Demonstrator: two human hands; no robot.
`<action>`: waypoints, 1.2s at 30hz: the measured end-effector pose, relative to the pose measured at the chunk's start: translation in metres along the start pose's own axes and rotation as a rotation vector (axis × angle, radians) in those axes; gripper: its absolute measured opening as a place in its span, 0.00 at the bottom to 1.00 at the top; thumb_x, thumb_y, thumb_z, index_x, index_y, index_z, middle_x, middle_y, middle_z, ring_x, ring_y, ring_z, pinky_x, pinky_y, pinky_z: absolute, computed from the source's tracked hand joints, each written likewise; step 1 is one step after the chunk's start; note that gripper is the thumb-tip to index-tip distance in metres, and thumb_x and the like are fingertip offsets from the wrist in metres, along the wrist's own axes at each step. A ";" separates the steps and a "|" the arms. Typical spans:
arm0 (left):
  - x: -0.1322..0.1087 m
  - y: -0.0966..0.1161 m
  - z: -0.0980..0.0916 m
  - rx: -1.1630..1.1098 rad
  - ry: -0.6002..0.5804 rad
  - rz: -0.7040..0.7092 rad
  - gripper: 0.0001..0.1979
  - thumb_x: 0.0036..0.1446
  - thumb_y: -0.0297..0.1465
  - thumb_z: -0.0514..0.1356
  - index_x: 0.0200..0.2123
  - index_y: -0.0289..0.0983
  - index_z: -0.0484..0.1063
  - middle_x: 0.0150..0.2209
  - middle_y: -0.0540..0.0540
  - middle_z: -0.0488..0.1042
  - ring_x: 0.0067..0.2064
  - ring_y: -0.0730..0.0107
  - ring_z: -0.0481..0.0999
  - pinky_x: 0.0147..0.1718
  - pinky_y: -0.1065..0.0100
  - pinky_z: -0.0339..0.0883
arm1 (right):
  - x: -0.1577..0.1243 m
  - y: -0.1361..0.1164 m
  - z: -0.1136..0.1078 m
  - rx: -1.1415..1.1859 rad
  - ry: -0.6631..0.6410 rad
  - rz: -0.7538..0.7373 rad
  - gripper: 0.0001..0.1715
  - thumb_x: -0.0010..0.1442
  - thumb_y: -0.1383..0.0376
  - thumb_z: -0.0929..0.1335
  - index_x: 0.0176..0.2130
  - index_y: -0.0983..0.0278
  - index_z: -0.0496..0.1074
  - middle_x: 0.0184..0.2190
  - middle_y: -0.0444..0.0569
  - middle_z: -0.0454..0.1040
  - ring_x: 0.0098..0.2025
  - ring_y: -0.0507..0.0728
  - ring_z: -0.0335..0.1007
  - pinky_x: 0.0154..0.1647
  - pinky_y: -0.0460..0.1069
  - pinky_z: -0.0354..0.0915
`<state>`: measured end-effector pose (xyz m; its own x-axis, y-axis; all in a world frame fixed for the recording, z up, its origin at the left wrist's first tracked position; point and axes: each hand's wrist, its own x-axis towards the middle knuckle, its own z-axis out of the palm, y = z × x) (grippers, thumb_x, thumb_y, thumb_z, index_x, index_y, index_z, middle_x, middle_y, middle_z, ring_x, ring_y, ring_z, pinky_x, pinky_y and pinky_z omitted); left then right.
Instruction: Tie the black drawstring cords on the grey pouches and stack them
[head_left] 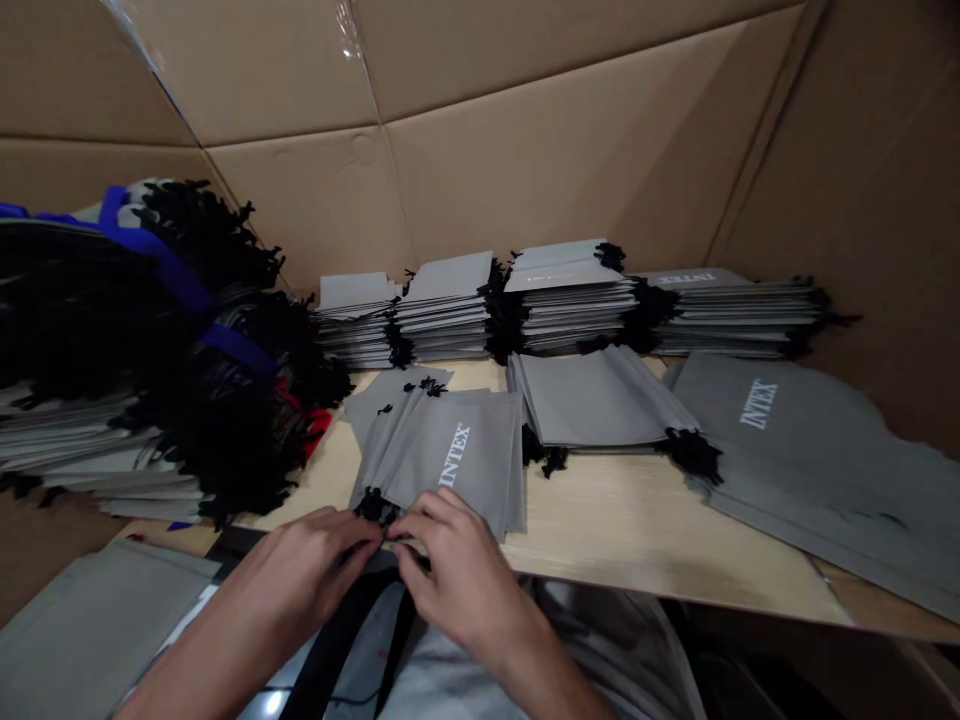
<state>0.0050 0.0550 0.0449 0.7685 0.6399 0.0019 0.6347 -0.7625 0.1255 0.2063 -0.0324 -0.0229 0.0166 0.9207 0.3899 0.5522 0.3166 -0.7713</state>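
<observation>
A small stack of grey fabric drawstring pouches (420, 450), the top one printed INTEX, lies in front of me at the table's near edge. Black cord (373, 505) bunches at the stack's lower left corner. My left hand (326, 550) is closed in a pinch at that corner, on the drawstring. From the other side my right hand (454, 565) pinches there too, its fingertips close to those of the left and its knuckles over the pouch's lower edge. The fingers hide most of the cord between them.
Several pouch stacks (577, 310) line the cardboard wall (570, 150). Another bunch (600, 400) lies right of centre, beside large INTEX pieces (825, 460). At left rises a tall heap with black cords (150, 340) and blue straps (161, 255). A grey pouch (97, 620) lies lower left.
</observation>
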 end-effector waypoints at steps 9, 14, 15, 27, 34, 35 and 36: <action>0.027 0.045 -0.038 0.334 -0.301 -0.154 0.15 0.70 0.28 0.60 0.45 0.45 0.88 0.46 0.44 0.90 0.47 0.50 0.91 0.41 0.62 0.76 | -0.001 0.000 0.001 0.003 0.002 -0.003 0.13 0.71 0.73 0.71 0.49 0.61 0.84 0.45 0.48 0.81 0.54 0.59 0.75 0.58 0.51 0.71; 0.033 0.045 -0.037 0.404 -0.285 -0.073 0.13 0.64 0.24 0.63 0.36 0.41 0.88 0.36 0.39 0.90 0.38 0.50 0.91 0.35 0.64 0.75 | -0.002 0.001 0.002 0.000 -0.005 0.006 0.12 0.68 0.75 0.73 0.46 0.61 0.84 0.44 0.48 0.81 0.52 0.59 0.75 0.56 0.51 0.70; 0.034 0.045 -0.037 0.412 -0.276 -0.058 0.13 0.63 0.23 0.63 0.34 0.40 0.88 0.34 0.39 0.89 0.36 0.50 0.91 0.34 0.64 0.76 | -0.002 0.001 0.003 0.000 -0.004 0.008 0.13 0.67 0.75 0.73 0.46 0.61 0.84 0.44 0.47 0.81 0.52 0.59 0.76 0.55 0.50 0.70; 0.046 0.040 -0.030 0.446 -0.232 0.142 0.09 0.57 0.20 0.69 0.30 0.39 0.84 0.29 0.40 0.86 0.35 0.48 0.90 0.35 0.61 0.79 | -0.001 0.001 0.003 0.004 -0.001 0.000 0.14 0.66 0.76 0.73 0.46 0.61 0.84 0.43 0.49 0.80 0.52 0.61 0.76 0.54 0.52 0.72; 0.047 0.033 -0.025 0.434 -0.235 0.180 0.10 0.55 0.17 0.69 0.31 0.39 0.85 0.31 0.39 0.87 0.37 0.44 0.90 0.38 0.57 0.81 | -0.002 0.000 0.001 0.001 -0.018 0.010 0.15 0.66 0.77 0.72 0.46 0.62 0.84 0.43 0.49 0.80 0.52 0.61 0.76 0.55 0.52 0.71; 0.047 0.033 -0.025 0.428 -0.230 0.179 0.10 0.55 0.18 0.70 0.31 0.39 0.84 0.30 0.39 0.86 0.37 0.45 0.90 0.38 0.58 0.81 | -0.002 0.000 0.001 0.002 -0.018 0.010 0.15 0.66 0.78 0.72 0.46 0.62 0.84 0.43 0.49 0.80 0.52 0.61 0.75 0.55 0.52 0.71; 0.047 0.033 -0.025 0.423 -0.226 0.175 0.09 0.55 0.18 0.70 0.30 0.39 0.84 0.30 0.39 0.86 0.37 0.46 0.90 0.38 0.58 0.80 | -0.002 0.000 0.001 0.004 -0.017 0.008 0.15 0.65 0.78 0.72 0.46 0.62 0.84 0.43 0.49 0.80 0.52 0.61 0.75 0.55 0.52 0.71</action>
<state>0.0605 0.0622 0.0743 0.8351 0.4979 -0.2339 0.4363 -0.8584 -0.2698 0.2053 -0.0335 -0.0243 0.0072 0.9270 0.3750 0.5487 0.3099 -0.7765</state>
